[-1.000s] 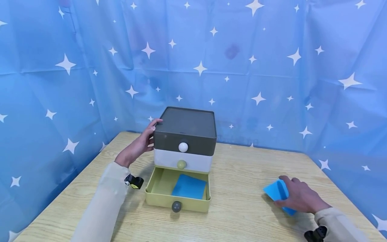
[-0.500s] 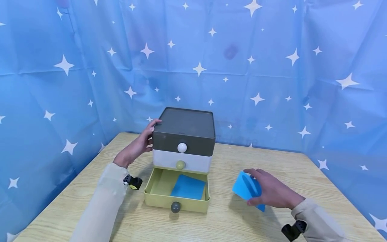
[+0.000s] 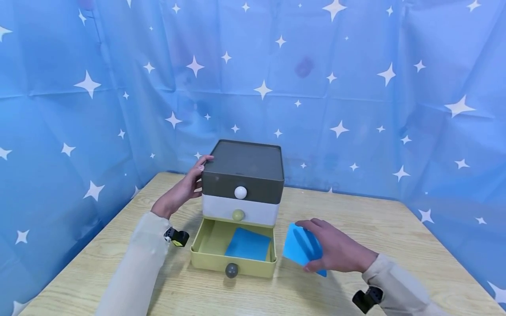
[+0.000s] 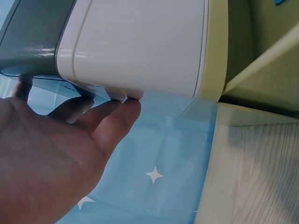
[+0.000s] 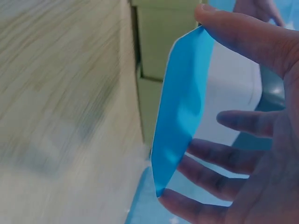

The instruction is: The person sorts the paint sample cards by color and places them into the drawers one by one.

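Note:
A small three-tier drawer unit (image 3: 247,160) stands on the table, dark grey on top, white in the middle, yellow-green below. Its bottom drawer (image 3: 209,261) is pulled out, with a blue paper sheet (image 3: 248,245) lying inside. My left hand (image 3: 178,193) rests against the unit's left side; in the left wrist view its fingertips (image 4: 131,106) touch the side wall, uncurled. Just right of the drawer, above the table, my right hand (image 3: 337,248) pinches another blue paper sheet (image 5: 180,107) by its edges between thumb and fingers. The sheet is tilted and slightly bowed.
The wooden table (image 3: 367,228) extends on both sides of the unit. A blue curtain (image 3: 308,101) with white stars hangs behind it and along the sides. The bottom drawer's dark round knob (image 3: 231,270) sticks out toward the front.
My right hand has carried its blue sheet leftward from the table's right side to beside the open drawer. The left hand and the drawer unit have stayed in place.

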Tool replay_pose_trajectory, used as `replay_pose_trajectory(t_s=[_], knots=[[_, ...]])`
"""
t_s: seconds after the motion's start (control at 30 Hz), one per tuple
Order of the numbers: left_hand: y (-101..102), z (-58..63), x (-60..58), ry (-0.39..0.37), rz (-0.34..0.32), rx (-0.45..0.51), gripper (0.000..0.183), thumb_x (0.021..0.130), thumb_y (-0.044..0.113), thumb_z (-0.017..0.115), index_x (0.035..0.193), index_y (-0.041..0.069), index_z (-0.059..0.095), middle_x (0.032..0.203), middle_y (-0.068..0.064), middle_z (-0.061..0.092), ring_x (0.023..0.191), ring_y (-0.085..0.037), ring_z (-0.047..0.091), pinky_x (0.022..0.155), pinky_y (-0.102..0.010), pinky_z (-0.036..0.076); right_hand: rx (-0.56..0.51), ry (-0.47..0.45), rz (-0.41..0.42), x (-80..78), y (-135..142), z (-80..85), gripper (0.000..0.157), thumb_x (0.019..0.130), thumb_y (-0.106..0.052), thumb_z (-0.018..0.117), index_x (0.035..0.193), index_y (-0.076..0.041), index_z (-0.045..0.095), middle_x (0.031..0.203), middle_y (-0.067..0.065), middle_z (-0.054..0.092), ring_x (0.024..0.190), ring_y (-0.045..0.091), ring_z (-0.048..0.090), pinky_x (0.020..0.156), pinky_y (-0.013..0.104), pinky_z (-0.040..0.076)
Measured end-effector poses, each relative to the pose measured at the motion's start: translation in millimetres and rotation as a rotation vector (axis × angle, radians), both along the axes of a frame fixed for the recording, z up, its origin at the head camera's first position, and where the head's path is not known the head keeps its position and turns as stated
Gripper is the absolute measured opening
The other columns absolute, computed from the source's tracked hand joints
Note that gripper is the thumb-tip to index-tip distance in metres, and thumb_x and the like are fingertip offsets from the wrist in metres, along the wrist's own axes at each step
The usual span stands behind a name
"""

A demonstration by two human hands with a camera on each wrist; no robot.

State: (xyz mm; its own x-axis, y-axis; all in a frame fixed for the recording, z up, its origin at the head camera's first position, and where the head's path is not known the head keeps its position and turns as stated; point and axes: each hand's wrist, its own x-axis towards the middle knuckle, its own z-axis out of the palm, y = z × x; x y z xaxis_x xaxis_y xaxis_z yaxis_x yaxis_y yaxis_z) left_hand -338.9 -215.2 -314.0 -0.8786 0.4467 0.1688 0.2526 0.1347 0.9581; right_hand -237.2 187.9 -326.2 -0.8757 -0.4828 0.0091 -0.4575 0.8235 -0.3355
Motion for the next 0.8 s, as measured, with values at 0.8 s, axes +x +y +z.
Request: replay_pose_trajectory(t_s=[0.8], knots=[[3,-0.5,0.4,0.000,0.027,-0.024,0.052,0.105,0.061,0.018,0.155,0.048,0.012,0.166,-0.013,0.017,0.150,-0.040,0.032,0.117,-0.065,0.028,0.064,0.017,0.181,-8.9,-75,5.7,0.063,0.072,-0.044,0.089,0.121,-0.017,0.060,0.132,0.008,0.060,0.114,0.026,0.056,0.087,0.046,0.055]])
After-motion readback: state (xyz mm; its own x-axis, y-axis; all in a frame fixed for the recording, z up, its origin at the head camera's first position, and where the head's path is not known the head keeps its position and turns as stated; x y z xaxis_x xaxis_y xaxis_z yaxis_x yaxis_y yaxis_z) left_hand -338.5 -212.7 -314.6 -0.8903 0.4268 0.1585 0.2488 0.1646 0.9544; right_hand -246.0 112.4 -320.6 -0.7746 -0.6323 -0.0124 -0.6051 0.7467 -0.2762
